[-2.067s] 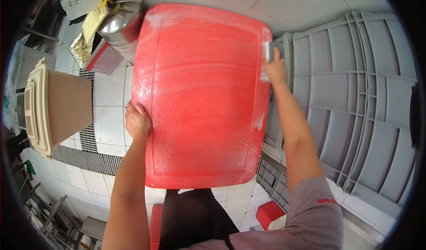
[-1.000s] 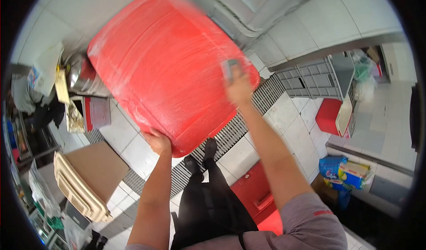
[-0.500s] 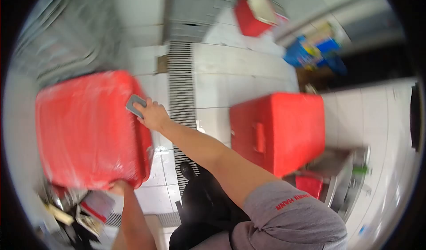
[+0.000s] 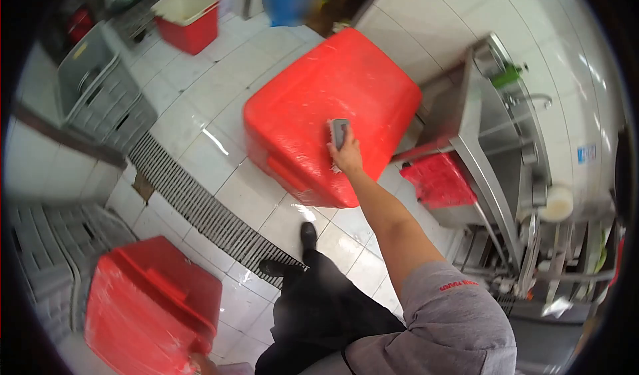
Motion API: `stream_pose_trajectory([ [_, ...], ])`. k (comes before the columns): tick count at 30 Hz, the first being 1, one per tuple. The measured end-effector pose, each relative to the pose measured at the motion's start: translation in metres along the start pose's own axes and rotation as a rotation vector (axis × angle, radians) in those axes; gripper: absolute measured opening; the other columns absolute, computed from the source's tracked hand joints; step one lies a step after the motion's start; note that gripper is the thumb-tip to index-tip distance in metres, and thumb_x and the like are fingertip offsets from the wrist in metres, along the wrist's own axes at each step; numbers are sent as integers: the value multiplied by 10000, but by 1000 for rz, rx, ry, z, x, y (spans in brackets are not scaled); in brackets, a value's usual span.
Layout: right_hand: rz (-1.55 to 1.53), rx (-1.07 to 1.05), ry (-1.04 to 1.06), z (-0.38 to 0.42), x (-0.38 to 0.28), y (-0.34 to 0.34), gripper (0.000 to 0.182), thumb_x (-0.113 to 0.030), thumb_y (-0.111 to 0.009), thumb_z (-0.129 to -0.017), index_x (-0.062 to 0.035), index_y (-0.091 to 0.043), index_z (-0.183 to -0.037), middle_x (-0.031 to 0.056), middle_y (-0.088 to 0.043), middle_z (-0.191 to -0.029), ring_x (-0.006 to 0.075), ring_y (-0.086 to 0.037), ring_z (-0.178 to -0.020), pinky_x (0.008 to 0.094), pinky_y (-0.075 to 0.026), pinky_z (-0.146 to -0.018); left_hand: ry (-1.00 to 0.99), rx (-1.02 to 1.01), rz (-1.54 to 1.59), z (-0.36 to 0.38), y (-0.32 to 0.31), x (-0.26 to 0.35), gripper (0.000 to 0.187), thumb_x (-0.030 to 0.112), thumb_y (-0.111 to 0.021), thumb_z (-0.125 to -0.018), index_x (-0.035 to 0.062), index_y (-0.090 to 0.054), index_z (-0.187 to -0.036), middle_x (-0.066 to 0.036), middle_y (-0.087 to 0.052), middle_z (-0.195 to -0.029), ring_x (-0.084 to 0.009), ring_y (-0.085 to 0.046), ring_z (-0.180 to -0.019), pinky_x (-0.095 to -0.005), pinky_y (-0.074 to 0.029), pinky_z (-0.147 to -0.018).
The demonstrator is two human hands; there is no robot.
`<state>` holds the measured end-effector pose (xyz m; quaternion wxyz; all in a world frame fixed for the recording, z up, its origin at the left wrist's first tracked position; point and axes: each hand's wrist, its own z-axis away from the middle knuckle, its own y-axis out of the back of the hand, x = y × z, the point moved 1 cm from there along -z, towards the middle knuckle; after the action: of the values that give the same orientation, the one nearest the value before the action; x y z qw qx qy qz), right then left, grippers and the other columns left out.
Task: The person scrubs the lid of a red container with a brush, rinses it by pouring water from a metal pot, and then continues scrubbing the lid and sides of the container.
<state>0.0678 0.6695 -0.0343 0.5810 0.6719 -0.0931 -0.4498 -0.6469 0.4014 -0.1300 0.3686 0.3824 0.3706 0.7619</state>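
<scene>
My right hand (image 4: pixel 347 156) is closed around a scrubbing brush (image 4: pixel 340 134) with a grey back and pale bristles. The brush rests on the top face of a large red plastic box (image 4: pixel 319 82), where streaks of suds show. At the lower left, my left hand (image 4: pixel 203 364) grips the near edge of a second red plastic box (image 4: pixel 143 308), which is tilted and smeared with whitish foam. Most of the left hand is cut off by the frame's bottom, and its fingers are partly hidden.
A metal floor drain grate (image 4: pixel 206 198) crosses the wet white tiles. Grey crates (image 4: pixel 110 102) stand at the left. Behind them sits a red bucket-like bin (image 4: pixel 190 25). A steel sink unit (image 4: pixel 489 175) with a red cloth-like item (image 4: pixel 439 180) fills the right side.
My right hand has moved with the brush from the left red box to the right one. The view has turned right, and the left box now appears lower, with my left hand still at its edge.
</scene>
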Motion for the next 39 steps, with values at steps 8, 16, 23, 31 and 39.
stream_pose_trajectory([
  [8,91,48,401,-11,39,156,604,-292,-674,-770,-105,-440,-1293,214,-464,-1229,378,-468,-1132,409,-414,-933,-728,74,-218,142,-109,105,643,524,-426,-865,73,-376,-1320,-240,-450,-1268,-391,-438,-1155,-501,-430,-878],
  [16,304,1019,262,-1,269,486,332,-103,-672,-736,-87,-587,-1057,125,-542,-1101,310,-489,-1055,386,-387,-912,-1216,43,-372,291,-176,100,686,563,-407,-873,45,-394,-1323,-263,-453,-1264,-441,-501,-1093,-493,-472,-837],
  [23,403,847,-34,32,453,575,244,-143,-655,-766,-75,-609,-996,120,-550,-1020,311,-509,-993,386,-428,-851,-1438,173,-1005,426,-150,-4,655,543,-430,-873,21,-447,-1268,-250,-481,-1239,-444,-546,-1020,-473,-492,-810],
  [31,822,-582,53,-178,509,425,988,-412,-832,-517,-188,-375,-1363,99,-381,-1384,319,-226,-1346,483,-229,-1078,-1490,-549,-479,538,-83,-74,555,365,-480,-908,-33,-409,-1288,-235,-309,-1384,-370,-244,-1292,-400,-242,-1059],
  [39,710,-882,125,-263,543,370,660,-524,-793,-540,-42,-679,-978,161,-628,-1052,319,-531,-1103,484,-435,-894,-1667,-177,-1265,380,63,-148,284,212,-420,-875,-7,-597,-905,-196,-602,-854,-374,-555,-805,-464,-430,-693],
])
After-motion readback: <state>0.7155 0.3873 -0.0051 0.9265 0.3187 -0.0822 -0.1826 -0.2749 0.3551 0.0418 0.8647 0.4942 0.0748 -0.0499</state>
